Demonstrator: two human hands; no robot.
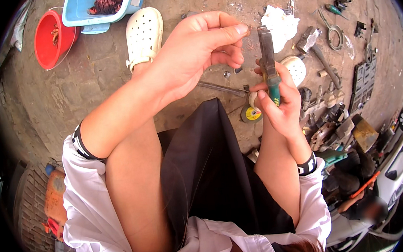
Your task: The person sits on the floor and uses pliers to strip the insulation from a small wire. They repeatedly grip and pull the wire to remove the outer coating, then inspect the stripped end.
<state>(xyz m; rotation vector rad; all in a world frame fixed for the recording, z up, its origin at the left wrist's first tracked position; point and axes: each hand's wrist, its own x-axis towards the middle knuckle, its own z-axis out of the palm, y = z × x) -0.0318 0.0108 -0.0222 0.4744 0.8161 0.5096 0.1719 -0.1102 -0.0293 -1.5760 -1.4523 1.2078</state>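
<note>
My left hand (200,48) is raised over the ground, its thumb and forefinger pinched on a small copper-brown bit (249,29) too tiny to name. Just to its right, my right hand (279,96) is wrapped round the green handles of a pair of pliers (267,54). The dark metal jaws point up and away from me, close to the left fingertips but apart from them. Whether anything sits between the jaws cannot be made out.
At the far left stand a red bucket (44,48) with copper-coloured scraps and a blue basin (76,10) of dark reddish wire coils. A hammer (324,59), a crumpled white sheet (281,25) and a black tool case (364,82) lie to the right. Another person (359,208) is at lower right.
</note>
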